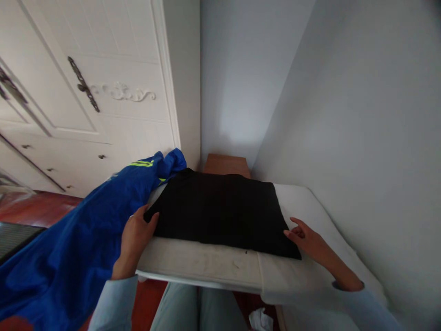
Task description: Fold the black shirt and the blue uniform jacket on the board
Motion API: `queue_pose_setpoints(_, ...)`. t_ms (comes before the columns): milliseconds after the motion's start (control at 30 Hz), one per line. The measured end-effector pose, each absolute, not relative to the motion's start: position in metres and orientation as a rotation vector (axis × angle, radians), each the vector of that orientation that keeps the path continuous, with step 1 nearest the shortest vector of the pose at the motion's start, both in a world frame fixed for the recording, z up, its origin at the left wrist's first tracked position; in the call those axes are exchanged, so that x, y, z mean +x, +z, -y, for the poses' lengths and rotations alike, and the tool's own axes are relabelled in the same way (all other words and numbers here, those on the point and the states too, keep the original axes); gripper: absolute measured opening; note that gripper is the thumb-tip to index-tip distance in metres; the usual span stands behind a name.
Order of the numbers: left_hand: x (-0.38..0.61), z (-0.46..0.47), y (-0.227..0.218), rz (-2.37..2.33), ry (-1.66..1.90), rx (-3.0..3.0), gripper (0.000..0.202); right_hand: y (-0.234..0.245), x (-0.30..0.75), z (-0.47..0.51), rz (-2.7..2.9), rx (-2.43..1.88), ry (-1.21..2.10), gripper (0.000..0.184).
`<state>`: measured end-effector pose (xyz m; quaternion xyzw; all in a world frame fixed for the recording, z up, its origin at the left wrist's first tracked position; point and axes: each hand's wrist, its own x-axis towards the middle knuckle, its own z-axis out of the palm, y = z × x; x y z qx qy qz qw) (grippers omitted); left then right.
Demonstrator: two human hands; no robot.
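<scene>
A black piece of cloth [220, 209], perhaps a folded garment, lies spread flat on a white padded surface [206, 262]. At its left edge my left hand [136, 234] grips the fabric between thumb and fingers. By the right edge is my right hand [308, 241], its thumb tip at the cloth's border and its index finger held apart from the thumb; no fabric shows between them. Beside my left hand, a blue garment [103, 207] with yellow-green stripes drapes over the surface's left side and hangs down.
A white wardrobe [127, 55] with dark handles stands at the back left. Grey walls [361, 115] close off the right and the back. A brown wooden box-like piece [227, 164] sits behind the cloth. Crumpled white paper [261, 319] lies low in front, by my legs [200, 308].
</scene>
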<state>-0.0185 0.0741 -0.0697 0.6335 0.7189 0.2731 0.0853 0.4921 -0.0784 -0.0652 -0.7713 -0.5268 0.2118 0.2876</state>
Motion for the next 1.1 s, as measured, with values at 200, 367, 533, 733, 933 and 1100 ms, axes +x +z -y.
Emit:
queue_pose_setpoints(200, -0.028, -0.064, -0.064, -2.033, 1.064, 1.754, 0.041, -0.071, 0.475, 0.105, 1.323, -2.034, 0.599, 0.067)
queue_pose_setpoints(367, -0.031, -0.055, -0.057, -1.862, 1.332, 1.557, 0.037, -0.061, 0.464, 0.104, 1.279, -1.942, 0.433, 0.049)
queue_pose_setpoints(533, -0.047, -0.040, -0.065, -1.721, 1.436, 1.389, 0.050, -0.049, 0.463, 0.124, 1.263, -1.870, 0.374, 0.051)
queue_pose_setpoints(733, -0.060, -0.023, -0.073, -1.840, 1.271, 1.483, 0.046, -0.052, 0.465, 0.147, 1.242, -1.870, 0.683, 0.054)
queue_pose_setpoints(933, -0.058, -0.027, -0.072, -1.988, 1.088, 1.705, 0.048, -0.050, 0.459, 0.148, 1.258, -1.847, 0.748, 0.056)
queue_pose_setpoints(1100, -0.066, -0.020, -0.068, -2.035, 0.891, 1.786, 0.052, -0.040, 0.460, 0.158, 1.298, -1.827, 0.728, 0.057)
